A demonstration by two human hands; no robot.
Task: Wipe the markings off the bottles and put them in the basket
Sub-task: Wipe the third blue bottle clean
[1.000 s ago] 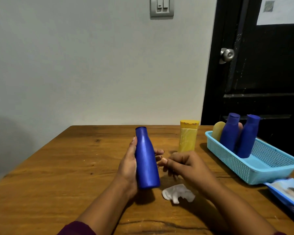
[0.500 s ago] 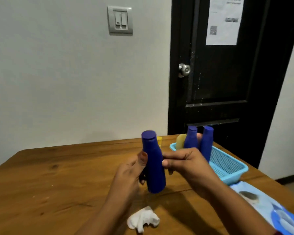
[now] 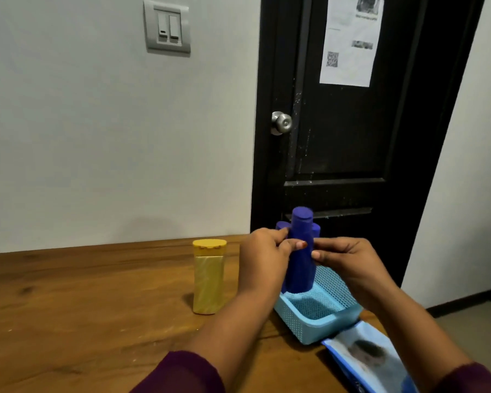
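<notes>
On the wooden table (image 3: 82,293), left of centre, one yellow bottle (image 3: 209,276) stands upright outside the basket, so by my reckoning it is not yet wiped. Just right of it the left hand (image 3: 264,259) pinches the upper body of a blue bottle (image 3: 300,268), and the right hand (image 3: 349,259) grips its other side. The bottle is upright, low over the one light-blue basket (image 3: 321,326); whether its base touches the floor I cannot tell. Two more blue bottles (image 3: 281,224) peek out behind it, making three blue. Tall and narrow, it could topple on release or knock those two over. One wipes pack (image 3: 363,353) lies at lower right.
</notes>
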